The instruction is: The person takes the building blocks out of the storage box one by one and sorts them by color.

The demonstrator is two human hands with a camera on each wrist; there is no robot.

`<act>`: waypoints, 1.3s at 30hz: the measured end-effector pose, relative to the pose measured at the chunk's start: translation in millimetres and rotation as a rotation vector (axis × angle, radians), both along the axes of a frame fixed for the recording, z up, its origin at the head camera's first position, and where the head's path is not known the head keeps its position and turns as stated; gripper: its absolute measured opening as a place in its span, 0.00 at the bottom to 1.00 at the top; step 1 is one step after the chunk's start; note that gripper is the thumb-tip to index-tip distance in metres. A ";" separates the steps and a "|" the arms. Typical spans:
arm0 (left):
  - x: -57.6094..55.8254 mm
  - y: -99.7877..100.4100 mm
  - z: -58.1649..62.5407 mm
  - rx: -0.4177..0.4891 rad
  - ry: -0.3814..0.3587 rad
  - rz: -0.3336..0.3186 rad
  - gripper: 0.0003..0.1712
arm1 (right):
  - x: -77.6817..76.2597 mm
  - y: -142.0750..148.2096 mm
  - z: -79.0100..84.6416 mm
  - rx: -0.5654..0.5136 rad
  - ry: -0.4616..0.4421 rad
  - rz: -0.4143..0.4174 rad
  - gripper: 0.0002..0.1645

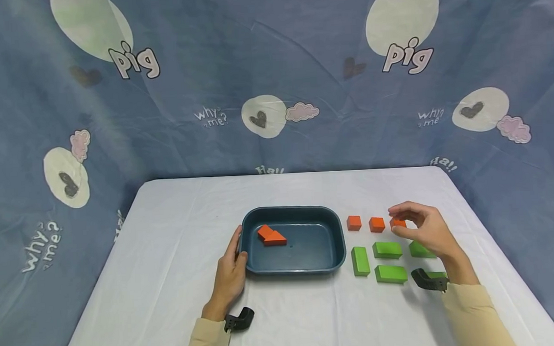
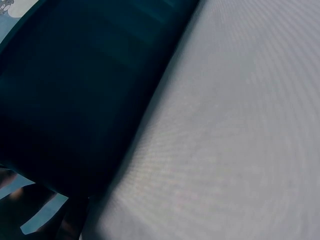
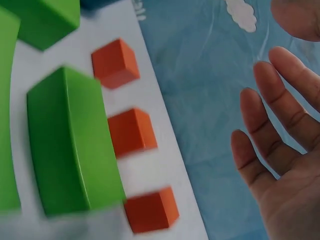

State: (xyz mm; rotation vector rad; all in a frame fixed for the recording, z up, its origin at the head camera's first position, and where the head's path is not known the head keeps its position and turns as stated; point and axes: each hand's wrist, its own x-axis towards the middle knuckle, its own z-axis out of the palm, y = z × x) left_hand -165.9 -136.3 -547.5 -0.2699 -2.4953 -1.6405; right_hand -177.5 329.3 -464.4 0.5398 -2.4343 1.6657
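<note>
My left hand (image 1: 229, 275) holds the left end of a dark blue rectangular tray (image 1: 292, 271), thumb at its rim and fingers along the outer wall. In the left wrist view the tray (image 2: 75, 100) looks very dark. Two orange blocks, one a triangular block (image 1: 276, 239), lie together inside at the left. My right hand (image 1: 430, 231) hovers around the rightmost orange cube (image 1: 398, 223), fingers curved and spread apart from the thumb. The right wrist view shows this hand (image 3: 285, 150) holding nothing. Two more orange cubes, a middle cube (image 1: 377, 225) and a left cube (image 1: 354, 223), stand beside it.
Several green rectangular blocks (image 1: 391, 274) lie in front of the cubes; the right hand and wrist partly cover two. A white cloth (image 1: 186, 223) covers the table. A blue printed curtain (image 1: 304, 151) rises behind its far edge. Each wrist wears a black camera mount (image 1: 239, 319).
</note>
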 end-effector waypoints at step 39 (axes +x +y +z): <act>-1.9 -3.8 -4.2 0.016 0.092 -0.013 0.35 | -71.4 -159.5 9.7 -0.082 0.031 0.214 0.27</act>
